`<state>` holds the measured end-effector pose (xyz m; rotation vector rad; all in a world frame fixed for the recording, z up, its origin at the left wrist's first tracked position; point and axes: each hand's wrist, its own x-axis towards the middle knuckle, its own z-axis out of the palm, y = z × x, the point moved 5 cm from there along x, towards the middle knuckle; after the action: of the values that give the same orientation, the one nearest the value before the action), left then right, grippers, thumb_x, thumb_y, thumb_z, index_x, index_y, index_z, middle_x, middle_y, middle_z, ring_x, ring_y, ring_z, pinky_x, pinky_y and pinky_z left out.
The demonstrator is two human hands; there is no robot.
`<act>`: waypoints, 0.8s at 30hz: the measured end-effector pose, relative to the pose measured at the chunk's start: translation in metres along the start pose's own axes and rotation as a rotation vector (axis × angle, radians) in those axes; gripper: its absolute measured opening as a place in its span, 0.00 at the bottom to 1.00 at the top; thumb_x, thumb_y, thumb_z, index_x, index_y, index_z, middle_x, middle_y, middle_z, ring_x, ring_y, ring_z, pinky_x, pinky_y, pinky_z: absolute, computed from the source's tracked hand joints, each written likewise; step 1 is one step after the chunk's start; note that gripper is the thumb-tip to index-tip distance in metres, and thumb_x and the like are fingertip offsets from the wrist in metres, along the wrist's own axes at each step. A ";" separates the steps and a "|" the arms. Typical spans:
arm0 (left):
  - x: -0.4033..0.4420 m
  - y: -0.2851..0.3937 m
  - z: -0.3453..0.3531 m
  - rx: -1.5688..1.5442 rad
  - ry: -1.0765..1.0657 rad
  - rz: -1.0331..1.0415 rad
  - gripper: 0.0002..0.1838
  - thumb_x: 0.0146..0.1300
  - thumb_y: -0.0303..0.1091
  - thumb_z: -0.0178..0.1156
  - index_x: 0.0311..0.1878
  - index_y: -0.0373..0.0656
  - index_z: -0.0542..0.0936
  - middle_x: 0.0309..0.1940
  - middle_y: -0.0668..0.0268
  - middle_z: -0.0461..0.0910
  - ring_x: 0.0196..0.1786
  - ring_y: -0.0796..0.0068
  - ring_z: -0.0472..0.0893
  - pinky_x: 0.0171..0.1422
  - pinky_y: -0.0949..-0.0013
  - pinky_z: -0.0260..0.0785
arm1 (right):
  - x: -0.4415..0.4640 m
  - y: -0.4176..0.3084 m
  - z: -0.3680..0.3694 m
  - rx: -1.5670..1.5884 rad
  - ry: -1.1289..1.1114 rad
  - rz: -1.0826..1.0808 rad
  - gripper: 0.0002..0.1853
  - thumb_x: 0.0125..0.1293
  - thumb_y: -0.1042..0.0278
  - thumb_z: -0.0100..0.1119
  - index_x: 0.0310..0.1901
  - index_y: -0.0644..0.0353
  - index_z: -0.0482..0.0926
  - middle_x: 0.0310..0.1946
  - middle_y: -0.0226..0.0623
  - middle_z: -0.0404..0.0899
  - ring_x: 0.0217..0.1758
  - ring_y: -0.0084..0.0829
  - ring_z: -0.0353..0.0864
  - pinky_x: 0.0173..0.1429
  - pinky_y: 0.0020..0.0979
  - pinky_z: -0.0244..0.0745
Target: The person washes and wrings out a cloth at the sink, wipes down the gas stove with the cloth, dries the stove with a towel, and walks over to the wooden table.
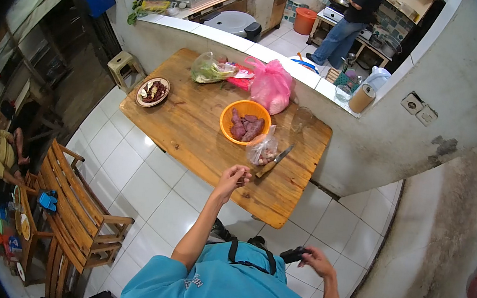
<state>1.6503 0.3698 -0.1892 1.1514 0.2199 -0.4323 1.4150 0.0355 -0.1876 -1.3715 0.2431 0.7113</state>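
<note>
My left hand (235,178) is over the near edge of the wooden table (186,136), its fingers loosely bent with nothing visible in them. Closest to it are a clear plastic bag (263,151) of small pinkish bulbs and a knife (274,162) with a wooden handle. An orange plastic basket (225,125) behind the bag holds several purple sweet potatoes (246,127). Beside my waist, my right hand (316,262) grips a small black object (294,255) whose kind I cannot make out.
A pink bag (271,87), a bag of green vegetables (209,69), a glass (301,120) and a plate of food (153,91) stand on the table. A low wall (227,46) borders it. Another person (355,20) stands at a stove; one sits left by a wooden bench (70,206).
</note>
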 end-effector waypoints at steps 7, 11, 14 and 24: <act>-0.036 0.035 0.058 0.084 -0.412 -0.035 0.20 0.71 0.45 0.50 0.59 0.43 0.71 0.51 0.63 0.76 0.51 0.72 0.77 0.56 0.68 0.71 | -0.005 -0.148 -0.017 -0.099 0.160 -0.463 0.11 0.66 0.72 0.57 0.48 0.66 0.74 0.36 0.37 0.78 0.36 0.29 0.78 0.43 0.29 0.74; -0.088 0.103 0.128 0.148 -0.671 0.270 0.30 0.66 0.50 0.57 0.65 0.42 0.66 0.60 0.59 0.70 0.60 0.64 0.73 0.64 0.63 0.66 | 0.003 -0.252 0.055 -0.283 -0.261 -0.837 0.06 0.63 0.75 0.58 0.40 0.66 0.77 0.40 0.40 0.75 0.45 0.31 0.73 0.51 0.32 0.68; -0.121 0.142 0.148 0.174 -0.765 0.437 0.32 0.62 0.44 0.62 0.65 0.39 0.66 0.63 0.58 0.68 0.62 0.64 0.72 0.67 0.63 0.63 | 0.007 -0.294 0.103 -0.551 -0.530 -0.800 0.08 0.61 0.68 0.63 0.32 0.64 0.78 0.38 0.41 0.74 0.43 0.34 0.72 0.50 0.33 0.67; -0.166 0.198 0.106 0.449 -0.507 0.835 0.37 0.38 0.31 0.79 0.55 0.37 0.74 0.57 0.54 0.71 0.60 0.62 0.71 0.65 0.62 0.62 | 0.021 -0.344 0.159 -0.592 -0.478 -1.050 0.16 0.47 0.76 0.72 0.28 0.57 0.70 0.53 0.42 0.69 0.55 0.33 0.69 0.50 0.28 0.68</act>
<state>1.5827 0.3753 0.0824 1.4076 -0.8171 -0.0075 1.5954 0.1820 0.1121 -1.5696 -1.0795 0.1780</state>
